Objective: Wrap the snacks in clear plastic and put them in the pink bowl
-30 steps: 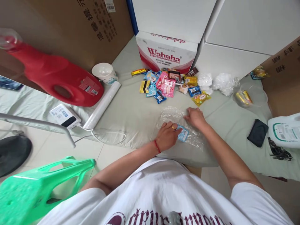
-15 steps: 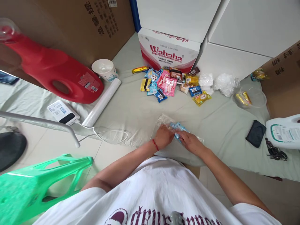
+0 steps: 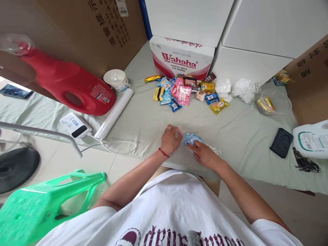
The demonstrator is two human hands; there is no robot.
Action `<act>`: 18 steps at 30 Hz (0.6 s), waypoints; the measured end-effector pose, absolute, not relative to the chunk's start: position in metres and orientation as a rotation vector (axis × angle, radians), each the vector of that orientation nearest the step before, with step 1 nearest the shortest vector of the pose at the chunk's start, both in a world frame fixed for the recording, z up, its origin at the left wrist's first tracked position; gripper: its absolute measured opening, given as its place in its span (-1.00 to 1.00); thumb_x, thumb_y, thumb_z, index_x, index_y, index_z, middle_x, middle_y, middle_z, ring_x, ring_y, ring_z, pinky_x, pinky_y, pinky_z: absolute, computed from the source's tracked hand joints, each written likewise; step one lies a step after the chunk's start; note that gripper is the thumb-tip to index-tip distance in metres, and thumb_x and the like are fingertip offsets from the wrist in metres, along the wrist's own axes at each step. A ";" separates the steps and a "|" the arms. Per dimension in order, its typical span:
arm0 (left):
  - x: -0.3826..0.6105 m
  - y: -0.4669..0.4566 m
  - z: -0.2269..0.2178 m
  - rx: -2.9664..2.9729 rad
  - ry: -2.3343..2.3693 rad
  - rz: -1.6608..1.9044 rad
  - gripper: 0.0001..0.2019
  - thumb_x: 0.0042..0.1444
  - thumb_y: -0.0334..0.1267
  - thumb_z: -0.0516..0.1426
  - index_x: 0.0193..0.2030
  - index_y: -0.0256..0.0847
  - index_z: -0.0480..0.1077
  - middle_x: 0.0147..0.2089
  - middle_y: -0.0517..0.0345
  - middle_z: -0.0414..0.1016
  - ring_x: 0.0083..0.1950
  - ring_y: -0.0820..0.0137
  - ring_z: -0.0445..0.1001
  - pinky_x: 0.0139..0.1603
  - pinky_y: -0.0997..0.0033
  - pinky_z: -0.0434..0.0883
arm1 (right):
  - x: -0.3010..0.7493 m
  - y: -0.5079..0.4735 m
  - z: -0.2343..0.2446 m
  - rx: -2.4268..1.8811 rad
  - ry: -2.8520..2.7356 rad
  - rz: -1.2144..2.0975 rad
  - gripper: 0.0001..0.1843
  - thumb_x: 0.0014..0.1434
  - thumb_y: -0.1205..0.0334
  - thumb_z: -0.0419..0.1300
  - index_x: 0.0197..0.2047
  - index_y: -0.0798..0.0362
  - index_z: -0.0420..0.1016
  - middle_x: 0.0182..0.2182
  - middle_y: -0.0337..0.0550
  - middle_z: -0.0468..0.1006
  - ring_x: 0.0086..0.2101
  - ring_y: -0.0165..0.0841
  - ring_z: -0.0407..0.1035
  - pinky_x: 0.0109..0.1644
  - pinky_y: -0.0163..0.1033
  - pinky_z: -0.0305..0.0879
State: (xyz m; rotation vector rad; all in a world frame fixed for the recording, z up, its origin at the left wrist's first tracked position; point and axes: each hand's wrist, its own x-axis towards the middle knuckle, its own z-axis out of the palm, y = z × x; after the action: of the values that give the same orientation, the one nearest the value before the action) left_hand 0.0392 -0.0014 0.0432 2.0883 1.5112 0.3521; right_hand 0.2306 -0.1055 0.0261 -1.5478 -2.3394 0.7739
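Film of clear plastic (image 3: pixel 214 149), clamped in left grip (image 3: pixel 170 140), seems mid-wrap around blue patterned packet (image 3: pixel 190 138), closure of right grip (image 3: pixel 206 155) unclear, next fold needing tension.

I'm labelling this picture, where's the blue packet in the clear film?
In the head view, the packet is just right of centre, between the left hand and right hand.

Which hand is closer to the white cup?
Left. The left hand is in front of the white cup and to its right; the right hand, at the blue packet, is farther right and farther from it.
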 end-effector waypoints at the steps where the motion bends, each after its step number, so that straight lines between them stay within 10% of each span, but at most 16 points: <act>1: 0.045 -0.009 0.048 2.112 1.453 0.371 -0.88 0.22 -0.29 0.14 -0.25 -0.18 0.52 -0.02 -0.03 0.50 -0.02 0.22 0.52 0.04 0.20 0.48 | 0.230 -0.106 0.024 -1.554 -2.334 0.771 -0.45 0.29 0.49 0.01 0.26 -0.01 0.50 -0.15 -0.05 0.44 -0.25 -0.28 0.34 -0.11 -0.20 0.35; 13: 0.079 -0.042 0.027 2.316 1.117 0.356 -0.70 0.37 -0.19 0.09 -0.34 -0.17 0.56 -0.06 -0.06 0.59 0.02 0.14 0.43 0.08 0.07 0.36 | 0.268 -0.145 0.041 -1.745 -1.706 0.546 -0.71 0.41 0.09 0.10 0.05 -0.07 0.59 -0.06 -0.01 0.56 0.00 -0.14 0.40 0.12 0.01 0.38; 16: 0.085 -0.047 0.020 2.262 1.353 0.413 -0.87 0.22 -0.21 0.25 -0.14 -0.16 0.55 0.05 -0.10 0.52 0.09 0.06 0.40 0.10 0.02 0.33 | 0.279 -0.156 0.028 -2.190 -1.454 0.197 -0.52 0.27 -0.08 0.24 0.09 0.08 0.55 0.00 0.18 0.48 0.06 0.01 0.30 0.18 0.18 0.30; 18: 0.087 -0.048 0.015 2.201 1.519 0.502 -0.56 0.11 -0.17 0.33 0.13 -0.18 0.46 0.22 -0.18 0.42 0.22 -0.02 0.34 0.21 -0.04 0.28 | 0.277 -0.162 0.019 -2.288 -1.500 0.208 -0.58 0.21 -0.05 0.28 -0.02 0.10 0.58 0.04 0.22 0.45 0.10 0.06 0.27 0.21 0.19 0.25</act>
State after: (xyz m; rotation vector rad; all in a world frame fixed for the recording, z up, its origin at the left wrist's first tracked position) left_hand 0.0867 -0.0482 0.0151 2.2008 1.5189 0.5025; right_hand 0.2773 -0.1619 0.0193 -2.2883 -1.5000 0.2077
